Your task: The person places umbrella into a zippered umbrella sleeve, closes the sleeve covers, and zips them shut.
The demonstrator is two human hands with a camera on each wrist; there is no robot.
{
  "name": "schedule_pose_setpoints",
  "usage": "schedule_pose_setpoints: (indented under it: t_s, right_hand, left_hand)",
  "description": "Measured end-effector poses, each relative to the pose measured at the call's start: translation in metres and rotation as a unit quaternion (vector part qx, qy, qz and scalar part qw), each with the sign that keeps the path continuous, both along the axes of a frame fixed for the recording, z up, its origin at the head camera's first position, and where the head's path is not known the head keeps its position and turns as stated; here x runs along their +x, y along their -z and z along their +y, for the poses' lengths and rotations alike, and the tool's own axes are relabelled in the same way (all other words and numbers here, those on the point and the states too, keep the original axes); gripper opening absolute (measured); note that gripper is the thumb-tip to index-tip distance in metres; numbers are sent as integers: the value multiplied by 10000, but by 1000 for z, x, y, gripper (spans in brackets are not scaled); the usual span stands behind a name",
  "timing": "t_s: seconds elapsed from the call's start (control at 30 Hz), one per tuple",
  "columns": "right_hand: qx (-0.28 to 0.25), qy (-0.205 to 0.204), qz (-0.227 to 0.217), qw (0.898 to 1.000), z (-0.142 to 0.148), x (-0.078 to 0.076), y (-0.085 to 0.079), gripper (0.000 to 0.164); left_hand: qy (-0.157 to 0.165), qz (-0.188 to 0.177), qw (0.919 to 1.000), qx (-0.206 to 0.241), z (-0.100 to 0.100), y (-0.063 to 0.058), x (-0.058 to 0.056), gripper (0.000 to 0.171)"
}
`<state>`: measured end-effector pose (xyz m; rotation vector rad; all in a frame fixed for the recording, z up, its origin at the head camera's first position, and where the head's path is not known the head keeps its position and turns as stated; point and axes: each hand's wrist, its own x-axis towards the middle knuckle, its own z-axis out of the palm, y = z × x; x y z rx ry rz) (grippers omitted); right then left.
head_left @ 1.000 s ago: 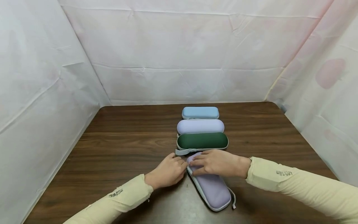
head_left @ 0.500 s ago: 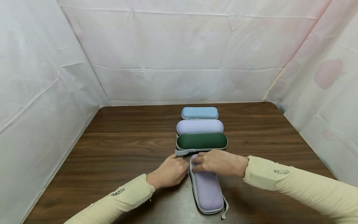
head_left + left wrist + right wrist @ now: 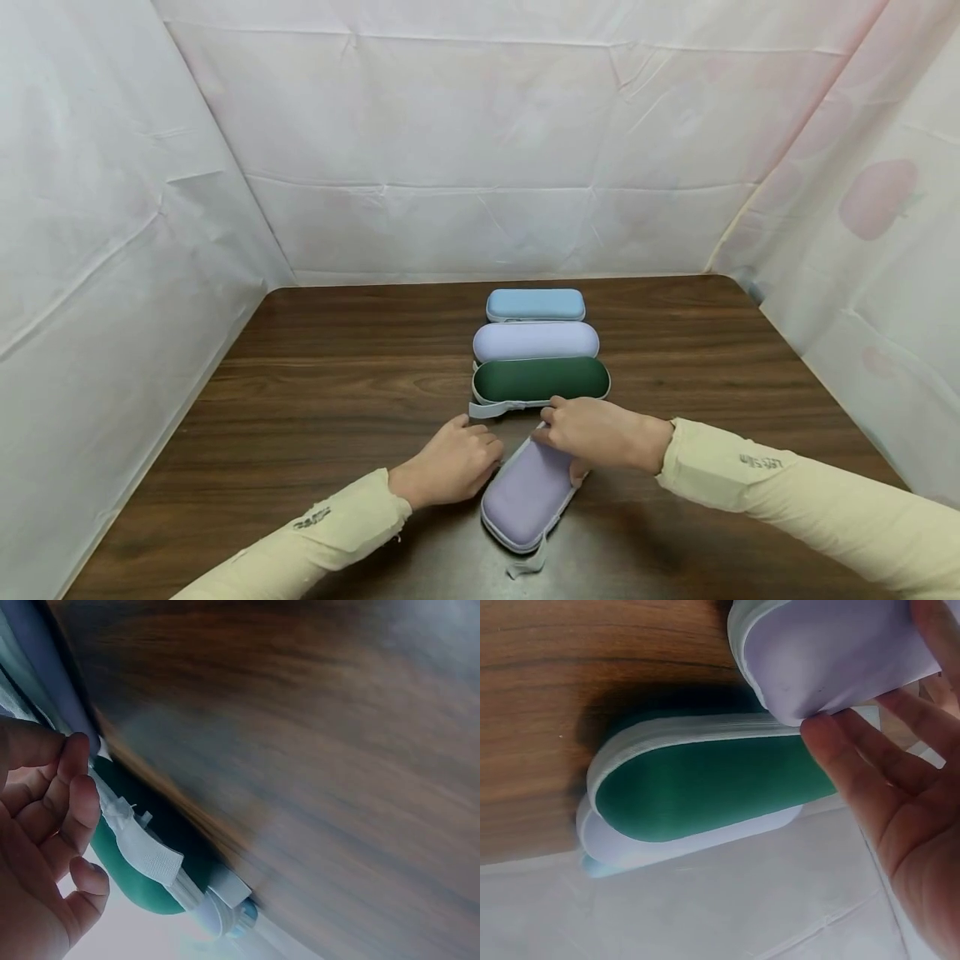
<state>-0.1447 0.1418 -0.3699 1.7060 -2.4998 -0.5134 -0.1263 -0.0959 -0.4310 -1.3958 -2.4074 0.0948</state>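
A light purple zippered glasses case (image 3: 525,496) lies at a slant near the table's front, its grey strap loop (image 3: 529,565) at the near end. My right hand (image 3: 600,433) grips the far end, with the thumb down the right edge and fingertips over the top. In the right wrist view, fingers and thumb are around the case (image 3: 840,660). At the left edge sits my left hand (image 3: 453,462), fingers curled. The left wrist view shows thumb and index finger (image 3: 71,761) pinched together at the zipped seam; what lies between them is hidden.
A green case (image 3: 540,379) with a grey strap (image 3: 491,410) lies just beyond the purple one. Behind it, in a row, are a lavender case (image 3: 536,340) and a light blue case (image 3: 536,303). White sheeting (image 3: 450,225) surrounds the dark wooden table (image 3: 337,375).
The purple case has turned, its near end swinging from the right to the left, strap loop with it. My right hand's fingers have shifted round its far end. The left hand has stayed nearly still.
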Motion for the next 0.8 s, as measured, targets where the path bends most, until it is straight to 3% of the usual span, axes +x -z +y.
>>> schedule_pose_setpoints:
  t_s: [0.4,0.6,0.8]
  right_hand:
    - [-1129,531,-239,9919,24,8,12,66]
    - [-1582,989,-40,9824,27,17,21,62]
    - [-1733,1302,86,9762,26,23,25,61]
  left_hand:
    - [-277,-138,9995,48,-26,-3,-1,10]
    - [-369,-191,9991,93,-34,-6,0,7]
    - [-274,-352,9987,260,-33,-7,9,14]
